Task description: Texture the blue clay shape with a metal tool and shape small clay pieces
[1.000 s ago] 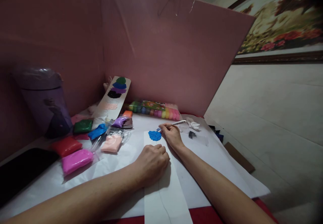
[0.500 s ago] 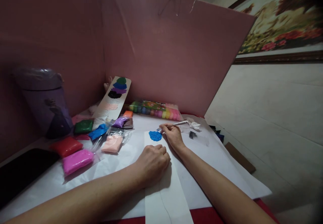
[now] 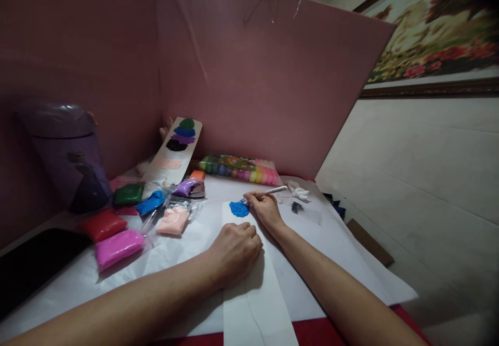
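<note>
A white card strip [image 3: 263, 296] with a thin drawn line lies in front of me, and a textured blue clay patch [image 3: 238, 209] covers its far end. My right hand [image 3: 267, 212] pinches a slim pen-like tool [image 3: 276, 190] with a pale handle. Its thin metal tip, which looks forked, is at the upper right edge of the blue patch; whether it touches cannot be made out. Nearer to me, my left hand [image 3: 237, 247] rests on the strip as a loose fist, fingers curled under. Nothing shows in it, though its underside is hidden.
Left lie bags of pink [image 3: 120, 248], red [image 3: 103, 225], blue [image 3: 151, 203] and peach clay [image 3: 174, 218]. Behind them leans a card with coloured patches [image 3: 183, 139], beside a purple tumbler [image 3: 70, 158]. A pack of coloured clay [image 3: 241, 170] lies by the pink board [image 3: 249, 86].
The tool in my right hand has shifted slightly left, with its handle a little lower, along the blue patch's upper right edge. My left hand stays in place on the strip.
</note>
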The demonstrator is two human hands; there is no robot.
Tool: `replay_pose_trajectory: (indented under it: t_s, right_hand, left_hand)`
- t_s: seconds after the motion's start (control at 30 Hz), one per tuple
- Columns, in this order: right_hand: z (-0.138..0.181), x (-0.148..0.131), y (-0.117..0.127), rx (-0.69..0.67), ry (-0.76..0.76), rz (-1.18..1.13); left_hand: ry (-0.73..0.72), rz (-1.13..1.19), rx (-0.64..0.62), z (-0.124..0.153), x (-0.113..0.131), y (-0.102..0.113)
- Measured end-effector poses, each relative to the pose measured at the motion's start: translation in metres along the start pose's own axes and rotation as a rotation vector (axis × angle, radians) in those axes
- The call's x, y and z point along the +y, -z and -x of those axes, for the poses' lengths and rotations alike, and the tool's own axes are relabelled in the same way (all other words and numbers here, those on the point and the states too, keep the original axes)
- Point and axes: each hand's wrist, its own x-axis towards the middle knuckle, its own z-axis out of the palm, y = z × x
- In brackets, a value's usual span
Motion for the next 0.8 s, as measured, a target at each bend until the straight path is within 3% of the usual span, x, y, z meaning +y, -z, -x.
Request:
replay_pose_trajectory:
  t_s: [0.8]
  right_hand:
    - [0.0014, -0.0056, 0.0005, 0.011, 0.007, 0.019]
  left_hand:
    - [0.004, 0.011, -0.005, 0.0001, -0.0003, -0.0003]
